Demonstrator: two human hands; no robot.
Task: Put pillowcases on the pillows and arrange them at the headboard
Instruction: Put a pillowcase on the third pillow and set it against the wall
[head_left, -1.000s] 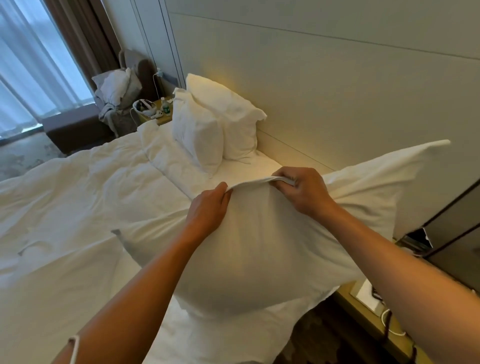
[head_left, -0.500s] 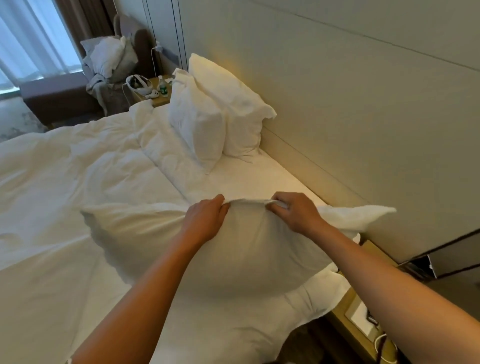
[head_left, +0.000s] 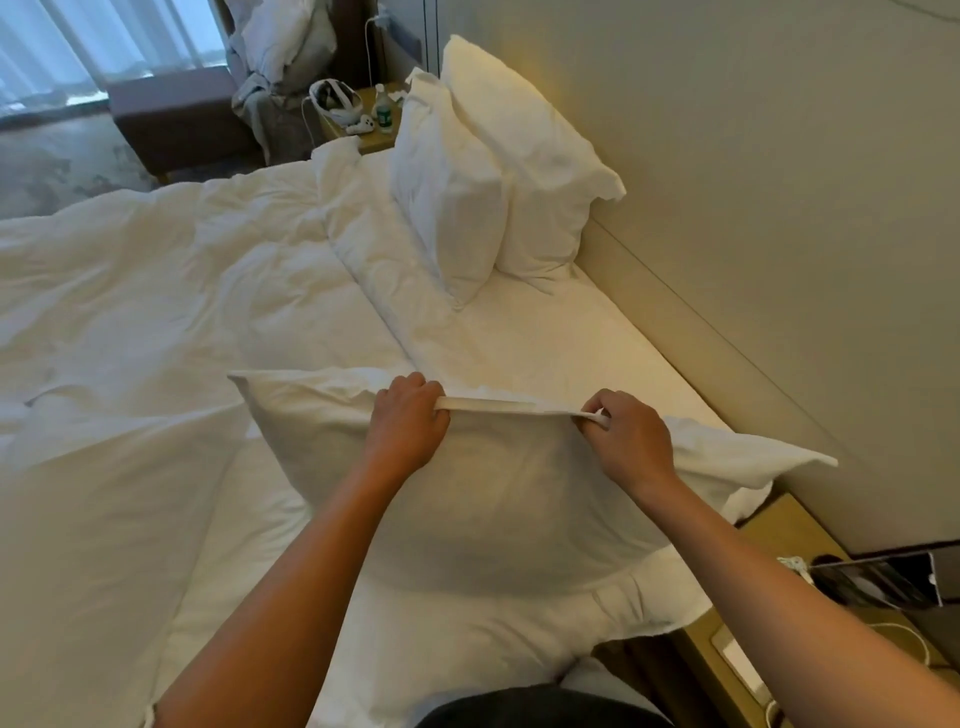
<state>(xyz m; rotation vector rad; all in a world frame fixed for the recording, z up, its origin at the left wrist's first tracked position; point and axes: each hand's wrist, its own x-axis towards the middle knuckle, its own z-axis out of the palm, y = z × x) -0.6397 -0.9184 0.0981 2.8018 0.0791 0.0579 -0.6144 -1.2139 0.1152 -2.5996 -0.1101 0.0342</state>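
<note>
A white pillow in its pillowcase (head_left: 498, 499) lies on the near corner of the bed, its long side towards me. My left hand (head_left: 408, 426) and my right hand (head_left: 626, 441) each pinch the pillowcase's top hem, which is stretched taut between them. Two more cased white pillows stand upright further along: the front pillow (head_left: 447, 192) leans against the back pillow (head_left: 530, 166), which rests against the beige headboard panel (head_left: 753, 208).
A rumpled white duvet (head_left: 156, 322) covers the left of the bed. A wooden nightstand (head_left: 810, 623) with cables and a dark device is at lower right. The far nightstand (head_left: 363, 119) holds a headset and bottles. An armchair with linen (head_left: 280, 57) stands by the window.
The pillow has come down from the air onto the bed. My hands have moved further apart along the hem, pulling it tight. My view has tilted downward.
</note>
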